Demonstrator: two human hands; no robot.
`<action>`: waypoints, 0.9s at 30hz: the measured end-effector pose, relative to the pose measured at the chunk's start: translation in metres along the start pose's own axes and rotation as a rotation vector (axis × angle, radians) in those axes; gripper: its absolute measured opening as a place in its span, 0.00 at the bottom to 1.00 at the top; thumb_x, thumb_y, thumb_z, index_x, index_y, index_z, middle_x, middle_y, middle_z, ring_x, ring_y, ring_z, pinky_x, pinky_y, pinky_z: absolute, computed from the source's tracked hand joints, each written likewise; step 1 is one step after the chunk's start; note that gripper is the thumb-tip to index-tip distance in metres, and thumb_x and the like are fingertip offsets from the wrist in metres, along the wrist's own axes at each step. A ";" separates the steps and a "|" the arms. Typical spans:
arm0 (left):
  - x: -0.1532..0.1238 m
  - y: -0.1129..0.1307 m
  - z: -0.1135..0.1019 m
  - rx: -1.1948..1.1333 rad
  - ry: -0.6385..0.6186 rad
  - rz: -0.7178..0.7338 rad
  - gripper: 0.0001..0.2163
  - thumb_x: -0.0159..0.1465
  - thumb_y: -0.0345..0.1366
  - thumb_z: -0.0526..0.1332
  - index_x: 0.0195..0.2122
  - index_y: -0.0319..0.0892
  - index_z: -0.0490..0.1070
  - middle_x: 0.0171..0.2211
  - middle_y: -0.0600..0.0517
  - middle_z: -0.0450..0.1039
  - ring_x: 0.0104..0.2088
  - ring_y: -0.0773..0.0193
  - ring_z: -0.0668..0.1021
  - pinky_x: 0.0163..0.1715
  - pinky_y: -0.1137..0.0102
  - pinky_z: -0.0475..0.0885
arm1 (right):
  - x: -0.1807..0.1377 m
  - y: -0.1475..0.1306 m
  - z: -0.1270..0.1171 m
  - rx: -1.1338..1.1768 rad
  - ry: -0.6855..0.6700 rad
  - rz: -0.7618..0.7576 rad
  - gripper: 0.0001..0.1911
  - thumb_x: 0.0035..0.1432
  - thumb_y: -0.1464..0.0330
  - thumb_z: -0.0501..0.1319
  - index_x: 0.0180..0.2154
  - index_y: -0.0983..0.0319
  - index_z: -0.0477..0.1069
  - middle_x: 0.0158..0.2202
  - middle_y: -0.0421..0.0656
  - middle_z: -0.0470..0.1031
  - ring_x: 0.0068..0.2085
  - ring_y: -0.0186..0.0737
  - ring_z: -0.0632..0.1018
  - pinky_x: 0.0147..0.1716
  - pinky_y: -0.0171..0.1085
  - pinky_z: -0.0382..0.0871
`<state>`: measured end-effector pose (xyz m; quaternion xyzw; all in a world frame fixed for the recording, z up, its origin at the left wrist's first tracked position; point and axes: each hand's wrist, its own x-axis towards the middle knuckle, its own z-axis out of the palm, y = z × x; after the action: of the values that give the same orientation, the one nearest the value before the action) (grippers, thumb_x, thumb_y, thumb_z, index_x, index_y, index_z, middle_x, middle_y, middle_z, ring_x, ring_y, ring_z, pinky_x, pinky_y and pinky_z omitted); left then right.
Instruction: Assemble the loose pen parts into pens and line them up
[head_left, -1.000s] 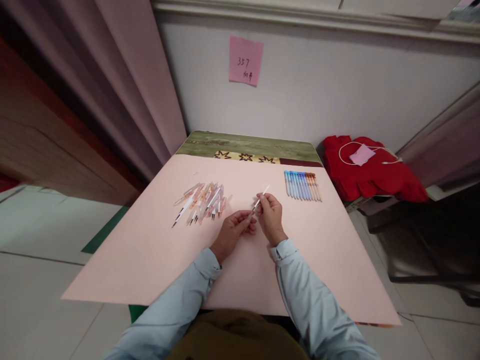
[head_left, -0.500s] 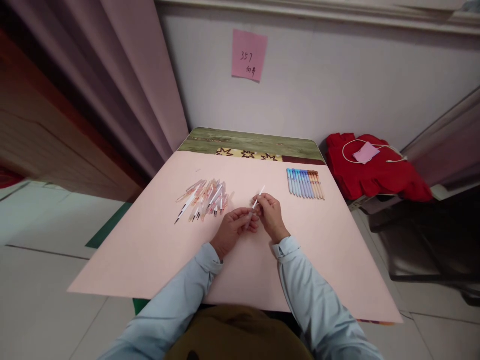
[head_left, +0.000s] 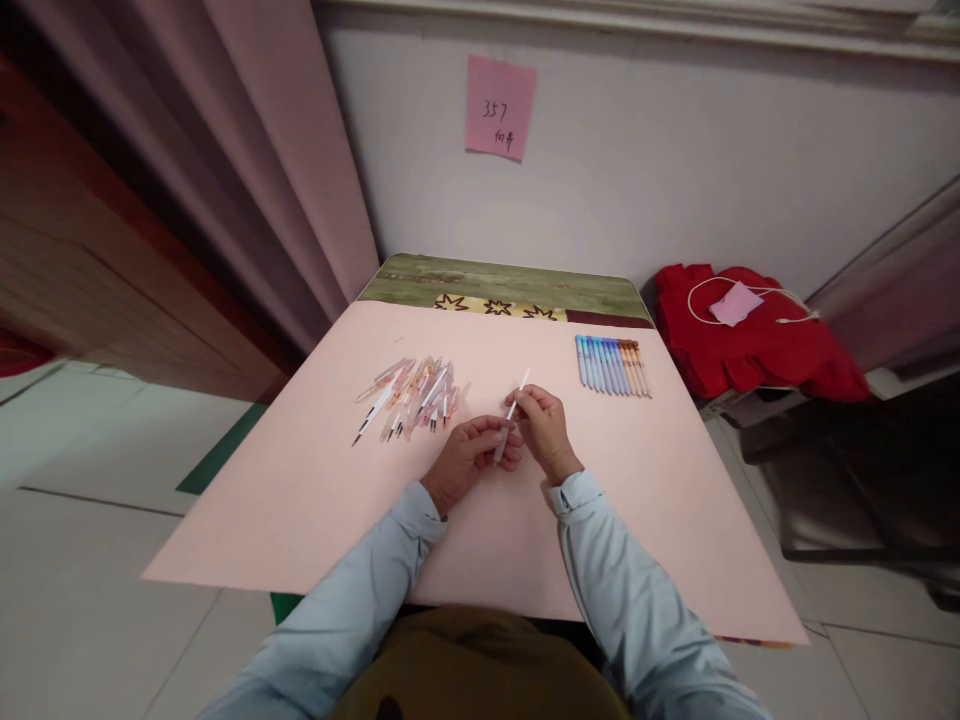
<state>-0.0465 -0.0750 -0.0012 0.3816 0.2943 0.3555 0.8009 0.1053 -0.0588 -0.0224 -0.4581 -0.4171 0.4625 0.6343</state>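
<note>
My left hand point(head_left: 466, 462) and my right hand point(head_left: 546, 430) meet over the middle of a pink sheet point(head_left: 315, 490). Both are closed on one thin white pen refill point(head_left: 517, 394), whose far end sticks up past my right fingers. The near end runs into a clear pen part between my left fingertips. A loose heap of pen parts and refills point(head_left: 411, 395) lies just left of my hands. A neat row of blue and orange pens point(head_left: 612, 364) lies at the far right of the sheet.
The pink sheet covers a small table point(head_left: 501, 282) that stands against a white wall with a pink sticky note point(head_left: 499, 107). A red cloth point(head_left: 757, 345) with a white cable lies on a seat to the right. A curtain point(head_left: 247, 170) hangs at the left.
My hands stay together on the refill, which has slid slightly nearer my left hand. The camera has tilted a little.
</note>
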 end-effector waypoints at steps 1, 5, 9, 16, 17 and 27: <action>0.000 0.000 0.000 0.002 -0.001 -0.001 0.12 0.59 0.36 0.67 0.41 0.36 0.75 0.36 0.43 0.80 0.29 0.63 0.79 0.32 0.66 0.75 | 0.000 -0.001 0.000 -0.006 0.005 -0.008 0.12 0.57 0.59 0.62 0.27 0.60 0.74 0.23 0.37 0.68 0.25 0.33 0.68 0.28 0.33 0.62; 0.000 -0.001 -0.001 0.018 -0.017 0.003 0.11 0.60 0.36 0.66 0.42 0.37 0.75 0.37 0.43 0.79 0.29 0.63 0.79 0.33 0.66 0.75 | 0.000 -0.003 -0.001 -0.032 -0.008 -0.004 0.12 0.56 0.59 0.62 0.27 0.60 0.74 0.23 0.37 0.68 0.26 0.33 0.67 0.28 0.34 0.61; -0.001 -0.002 -0.002 0.015 -0.034 0.018 0.10 0.61 0.36 0.65 0.42 0.37 0.75 0.37 0.44 0.79 0.29 0.63 0.79 0.33 0.66 0.74 | 0.000 -0.004 -0.001 -0.051 -0.003 -0.014 0.12 0.56 0.60 0.62 0.27 0.60 0.74 0.22 0.37 0.67 0.26 0.34 0.67 0.28 0.34 0.61; 0.000 -0.002 -0.003 0.001 -0.062 0.032 0.11 0.61 0.36 0.64 0.42 0.37 0.75 0.36 0.43 0.79 0.28 0.62 0.79 0.31 0.66 0.74 | -0.002 -0.006 -0.001 -0.037 -0.037 -0.008 0.11 0.56 0.60 0.62 0.27 0.61 0.75 0.22 0.37 0.67 0.25 0.33 0.67 0.28 0.34 0.62; -0.001 -0.002 -0.003 0.000 -0.061 0.032 0.11 0.61 0.36 0.64 0.42 0.37 0.75 0.36 0.43 0.79 0.28 0.62 0.79 0.32 0.66 0.74 | -0.002 -0.006 -0.001 -0.033 -0.040 -0.012 0.11 0.56 0.60 0.63 0.27 0.60 0.75 0.22 0.37 0.68 0.25 0.33 0.67 0.28 0.33 0.62; -0.002 0.000 0.000 -0.008 -0.061 0.025 0.10 0.60 0.37 0.65 0.40 0.37 0.75 0.35 0.43 0.80 0.28 0.62 0.79 0.33 0.65 0.73 | -0.002 -0.005 -0.001 -0.085 0.003 0.034 0.16 0.51 0.54 0.66 0.25 0.59 0.70 0.21 0.37 0.68 0.24 0.34 0.68 0.24 0.34 0.64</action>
<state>-0.0481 -0.0761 -0.0006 0.3928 0.2638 0.3547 0.8064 0.1066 -0.0615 -0.0180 -0.4924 -0.4276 0.4542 0.6070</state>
